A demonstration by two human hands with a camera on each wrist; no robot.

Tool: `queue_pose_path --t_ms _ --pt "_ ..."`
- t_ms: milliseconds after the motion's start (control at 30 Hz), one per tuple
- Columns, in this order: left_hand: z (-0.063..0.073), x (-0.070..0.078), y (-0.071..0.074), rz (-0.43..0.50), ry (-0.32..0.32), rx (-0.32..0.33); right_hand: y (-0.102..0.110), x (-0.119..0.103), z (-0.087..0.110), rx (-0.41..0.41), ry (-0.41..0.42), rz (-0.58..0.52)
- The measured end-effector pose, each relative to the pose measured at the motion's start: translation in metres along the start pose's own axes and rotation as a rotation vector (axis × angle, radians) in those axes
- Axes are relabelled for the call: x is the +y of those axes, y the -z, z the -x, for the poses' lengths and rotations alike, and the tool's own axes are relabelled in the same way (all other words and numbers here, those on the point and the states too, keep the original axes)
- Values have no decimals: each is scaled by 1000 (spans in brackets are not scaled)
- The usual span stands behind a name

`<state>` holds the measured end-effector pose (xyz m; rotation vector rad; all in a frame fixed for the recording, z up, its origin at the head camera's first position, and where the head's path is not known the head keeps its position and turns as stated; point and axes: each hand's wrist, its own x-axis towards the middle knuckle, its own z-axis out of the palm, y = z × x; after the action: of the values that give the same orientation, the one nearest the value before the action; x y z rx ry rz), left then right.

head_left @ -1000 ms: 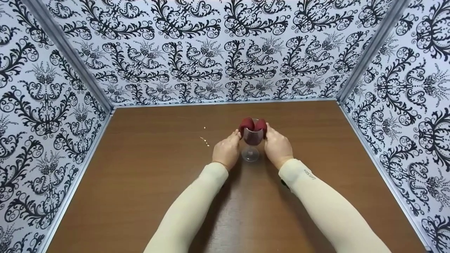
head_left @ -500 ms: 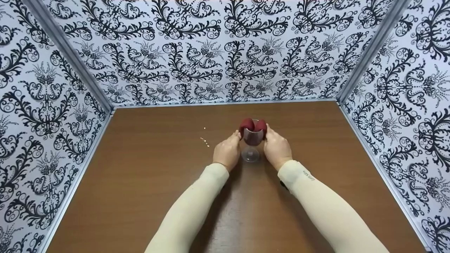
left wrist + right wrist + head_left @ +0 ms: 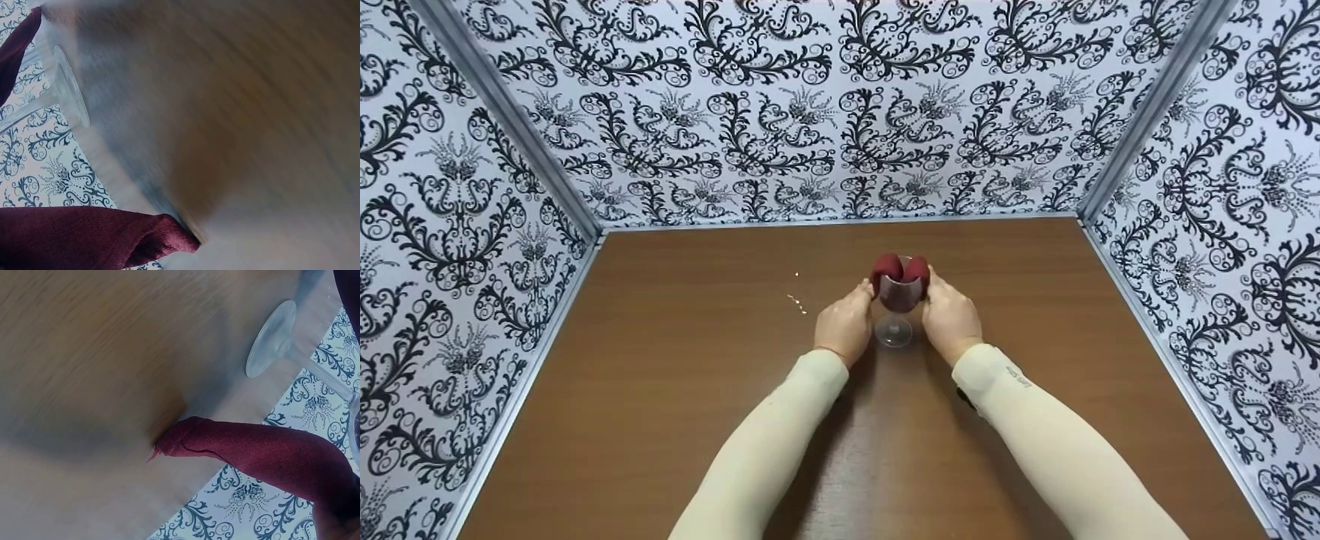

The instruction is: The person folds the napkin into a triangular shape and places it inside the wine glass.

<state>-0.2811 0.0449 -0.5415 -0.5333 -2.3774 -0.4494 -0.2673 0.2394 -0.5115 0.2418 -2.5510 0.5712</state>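
A clear stemmed wine glass (image 3: 894, 331) stands upright on the brown table, its foot and stem also showing in both wrist views. Dark red cloth napkin (image 3: 888, 266) fills its bowl and folds out over both sides of the rim. My left hand (image 3: 844, 322) grips the cloth at the bowl's left, my right hand (image 3: 952, 315) at its right. The fingertips are largely hidden behind the cloth. In the left wrist view one napkin end (image 3: 95, 236) hangs below the bowl, and a tapered napkin end (image 3: 236, 444) hangs in the right wrist view.
Several small bright specks (image 3: 796, 303) mark the wooden table (image 3: 697, 337) left of the glass. White panels (image 3: 810, 112) with black scrollwork rise at the back and both sides, joined by grey metal posts (image 3: 1159, 97).
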Motion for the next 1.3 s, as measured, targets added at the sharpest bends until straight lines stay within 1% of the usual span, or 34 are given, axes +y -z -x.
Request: queue_pose_path --t_ms 267,400,500,567,700,800,1067,1167,1300 --pt "-1 1 1 30 30 -30 -2 -1 -1 22 -6 -10" --pt "-1 0 1 32 26 -32 -1 -1 -1 27 2 -13" --pt "-1 -2 2 16 15 -26 0 -1 -1 11 -2 -16" --pt "-2 -3 3 10 13 -39 1 -1 -1 -5 -11 -21" --pt "-3 -6 7 8 18 -95 3 1 -1 -39 -28 -24" --pt "-5 -8 10 16 23 -113 6 2 -2 -46 -33 -19" --pt "-5 -15 15 38 10 -95 11 6 -3 -61 -51 -31" --pt "-5 -19 16 70 13 -85 11 10 -3 -45 -36 -32" --pt "-6 -24 18 92 13 -50 12 15 -1 -9 5 -52"
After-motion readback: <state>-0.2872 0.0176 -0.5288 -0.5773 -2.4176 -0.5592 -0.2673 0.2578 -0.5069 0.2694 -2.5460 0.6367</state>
